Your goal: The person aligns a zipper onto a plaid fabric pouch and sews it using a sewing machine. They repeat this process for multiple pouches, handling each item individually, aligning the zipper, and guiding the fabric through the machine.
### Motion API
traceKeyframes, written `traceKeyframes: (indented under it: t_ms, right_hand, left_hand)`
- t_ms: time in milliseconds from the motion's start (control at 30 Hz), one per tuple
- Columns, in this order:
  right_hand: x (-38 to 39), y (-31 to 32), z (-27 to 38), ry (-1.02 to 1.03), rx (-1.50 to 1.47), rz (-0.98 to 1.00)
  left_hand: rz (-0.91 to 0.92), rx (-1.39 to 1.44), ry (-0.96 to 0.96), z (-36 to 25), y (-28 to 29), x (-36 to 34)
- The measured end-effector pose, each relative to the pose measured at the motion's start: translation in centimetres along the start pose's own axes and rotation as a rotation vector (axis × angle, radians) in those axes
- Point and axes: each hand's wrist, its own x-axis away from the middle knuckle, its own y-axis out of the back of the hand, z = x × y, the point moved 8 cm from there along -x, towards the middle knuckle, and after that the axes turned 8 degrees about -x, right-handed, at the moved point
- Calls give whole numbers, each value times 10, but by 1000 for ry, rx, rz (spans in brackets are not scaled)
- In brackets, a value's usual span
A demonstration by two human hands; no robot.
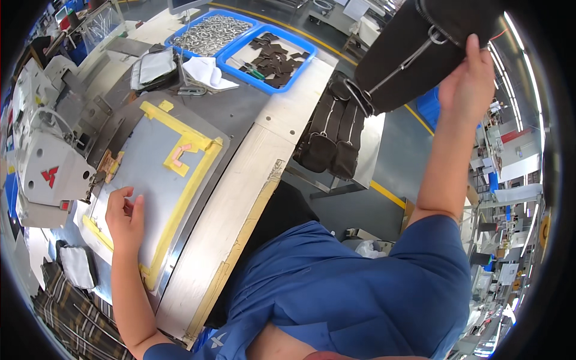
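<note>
My right hand (471, 81) is raised at the upper right, its fingers and thumb closed on the edge of a dark brown pouch (399, 63). A zip-like edge, a metal ring and a thin light strip show on the pouch, which hangs tilted above the floor. On the left, my left hand (126, 219) rests over the grey work plate (153, 150) of a white sewing machine (51, 171). Its fingers are loosely curled with the thumb apart, and nothing shows in it. The machine's needle area is just beyond that hand. Yellow tape edges the plate.
Similar dark pouches (327, 135) lie on a metal side stand (369, 153) right of the table. Two blue trays stand at the back: one of metal hooks (213, 35), one of brown pieces (279, 63). White fabric pieces (157, 66) are stacked beside them.
</note>
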Motion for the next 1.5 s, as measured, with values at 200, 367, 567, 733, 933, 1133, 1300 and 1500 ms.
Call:
traceKeyframes:
  t_ms: [200,367,567,733,933,1133,1300,1500]
  right_hand:
    - [19,65,-55,-135,134,-108]
    - [2,152,-172,-309,243,-190]
    - [-59,357,-386,-809,765,-3]
    - [48,266,-479,-640,987,267]
    - [131,60,-430,-533,573,505]
    - [172,-69,-349,-513,394,622]
    - [208,-93,-326,-585,267,690]
    - [253,-139,-271,-643,111,858]
  left_hand:
    - [151,-179,-13,-34,14,3]
    - [241,-404,15,-68,53,28]
    - [29,-587,265,-8,117,87]
    - [-150,-1023,526,14,196,162]
    - [-305,-1135,977,52,267,256]
    - [-269,-1122,1221,57,281,268]
    - [-258,-1109,1207,72,289,279]
    - [-480,-1248,785,0,304,251]
